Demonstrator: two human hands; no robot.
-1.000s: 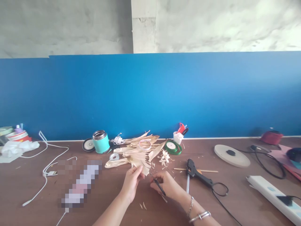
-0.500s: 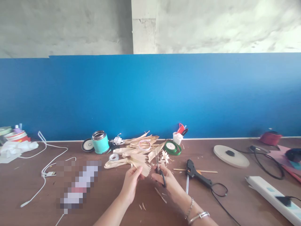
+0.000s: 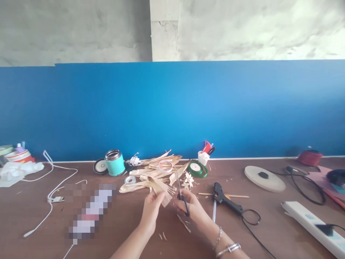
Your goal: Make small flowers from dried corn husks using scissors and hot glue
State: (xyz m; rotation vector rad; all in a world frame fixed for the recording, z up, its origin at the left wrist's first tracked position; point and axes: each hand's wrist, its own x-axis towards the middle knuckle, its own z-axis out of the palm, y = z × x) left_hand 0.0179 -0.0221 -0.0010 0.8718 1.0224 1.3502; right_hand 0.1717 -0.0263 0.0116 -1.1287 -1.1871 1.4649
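Observation:
Between the thumb and fingers of my left hand (image 3: pixel 151 208) is a piece of dried corn husk (image 3: pixel 161 190), its right edge cut into narrow strips. My right hand (image 3: pixel 192 205) grips a pair of scissors (image 3: pixel 183 202) by the dark handles, blades pointing up and away, just right of the husk's fringe. The blades look nearly together and apart from the husk. Behind my hands lies a pile of dried husks (image 3: pixel 151 172) with a pale ring on top. A small cream husk flower (image 3: pixel 188 178) sits beyond the scissors.
A black glue gun (image 3: pixel 225 199) lies to the right across a thin wooden stick, its cord trailing forward. Farther right are a round lid (image 3: pixel 264 178) and a white power strip (image 3: pixel 314 225). Green ribbon (image 3: pixel 198 169), a turquoise jar (image 3: pixel 115 164) and white cables (image 3: pixel 51 192) also lie about.
The husk piece has turned clockwise in my left hand, its fringed edge tilting downward. The scissors have shifted slightly left at the tips, with the blades closer together.

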